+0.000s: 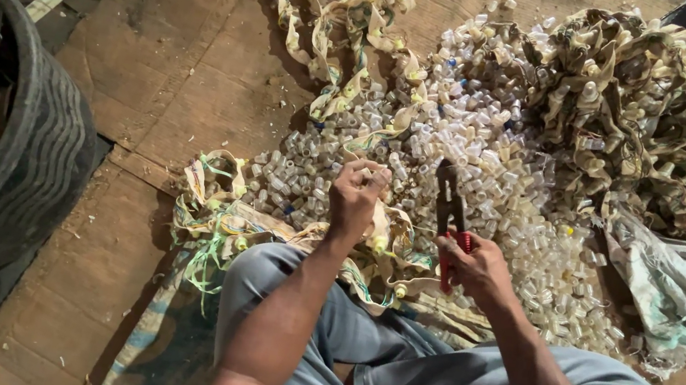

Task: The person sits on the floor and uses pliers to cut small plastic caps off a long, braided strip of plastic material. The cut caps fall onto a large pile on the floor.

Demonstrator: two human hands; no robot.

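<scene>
Gripping red-handled metal pliers (pixel 451 216) in the right hand (pixel 473 264), left hand (pixel 355 197) pinching a small translucent plastic cap (pixel 363 168).
Caps look light and slippery; the soft cream woven strip (pixel 370 254) lies across the lap, the cap heap (pixel 464 148) on the wooden floor (pixel 186 71) ahead.

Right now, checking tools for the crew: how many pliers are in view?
1: red-handled pliers gripped in the right hand, raised over the pile of small plastic caps. Others may be buried.
</scene>
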